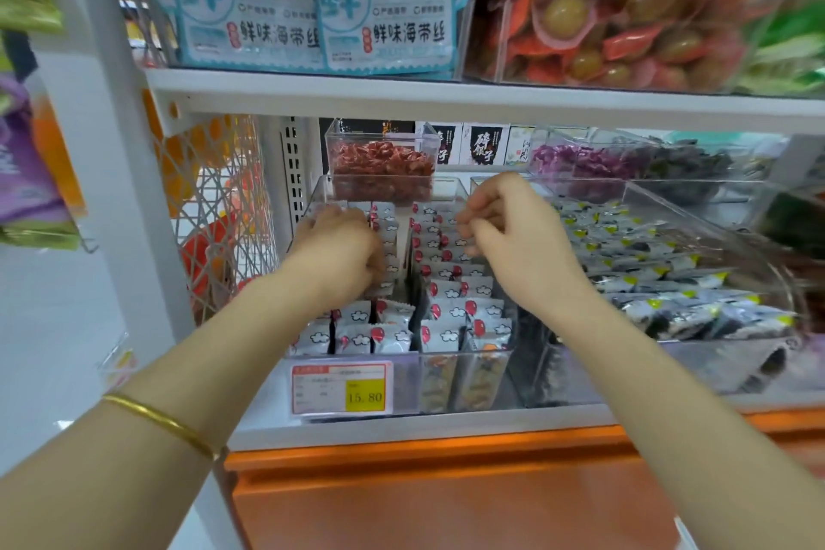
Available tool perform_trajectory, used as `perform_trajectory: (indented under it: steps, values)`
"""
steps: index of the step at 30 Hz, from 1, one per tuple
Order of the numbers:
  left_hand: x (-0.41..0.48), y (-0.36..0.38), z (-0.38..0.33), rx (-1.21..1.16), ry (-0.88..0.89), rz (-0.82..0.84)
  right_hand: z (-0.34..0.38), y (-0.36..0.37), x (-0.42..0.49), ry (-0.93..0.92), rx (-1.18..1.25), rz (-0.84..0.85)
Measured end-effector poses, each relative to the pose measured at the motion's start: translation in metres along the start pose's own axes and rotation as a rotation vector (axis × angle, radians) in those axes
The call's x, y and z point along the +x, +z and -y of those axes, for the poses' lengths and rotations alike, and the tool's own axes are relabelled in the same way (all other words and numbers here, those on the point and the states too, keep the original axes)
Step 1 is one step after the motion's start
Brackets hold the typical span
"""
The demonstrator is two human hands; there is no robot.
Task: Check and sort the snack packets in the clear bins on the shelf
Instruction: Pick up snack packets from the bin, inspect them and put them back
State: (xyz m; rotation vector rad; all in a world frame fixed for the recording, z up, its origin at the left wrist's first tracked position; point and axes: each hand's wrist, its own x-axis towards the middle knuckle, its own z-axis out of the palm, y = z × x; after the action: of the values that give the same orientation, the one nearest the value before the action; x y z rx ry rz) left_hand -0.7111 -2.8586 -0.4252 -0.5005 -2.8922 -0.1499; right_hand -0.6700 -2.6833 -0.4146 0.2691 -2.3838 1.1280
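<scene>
A clear bin (464,380) on the lower shelf holds upright rows of white snack packets (451,308) printed with red balloons and clouds. My left hand (343,248) reaches into the left rows, its fingers curled down among the packets there. My right hand (513,232) hovers over the right rows with fingers bent, fingertips near the packet tops; whether it pinches one is hidden. A second clear bin (696,366) to the right holds grey and black packets (660,277) with yellow-green spots.
A small clear box of red snacks (381,167) stands behind the hands. A yellow price tag (343,389) reads 15.80 on the bin front. The shelf board (446,100) above carries seaweed bags (384,4) and a bin of red packets (625,13). A wire rack (210,210) stands left.
</scene>
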Motion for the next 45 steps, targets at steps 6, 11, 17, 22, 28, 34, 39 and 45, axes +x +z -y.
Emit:
perform_trajectory:
  steps: [6, 11, 17, 22, 28, 34, 39, 45]
  values:
    - [-0.005, 0.004, 0.0, -0.051, -0.022, 0.012, 0.002, -0.003, -0.028, -0.081, -0.201, 0.115]
    - [-0.016, 0.0, -0.003, -0.146, -0.022, -0.119, 0.007, -0.004, -0.034, -0.2, -0.465, 0.273]
    - [-0.048, -0.001, -0.02, -0.367, 0.011, -0.274, 0.01, 0.004, -0.04, -0.274, -0.649, 0.338]
    - [-0.065, -0.009, -0.027, -0.567, 0.035, -0.304, 0.014, -0.008, -0.039, -0.193, -0.385, 0.265]
    - [-0.085, -0.016, -0.034, -0.858, 0.05, -0.149, 0.027, -0.031, -0.046, -0.159, -0.023, -0.038]
    - [-0.094, -0.015, -0.034, -0.933, 0.092, -0.057, 0.021, -0.037, -0.062, 0.051, 0.371, -0.14]
    - [-0.097, -0.009, -0.027, -1.118, -0.029, -0.045, 0.011, -0.032, -0.071, 0.27, 0.727, -0.065]
    - [-0.097, -0.008, -0.029, -1.491, -0.164, -0.031, 0.004, -0.029, -0.073, 0.394, 0.913, 0.008]
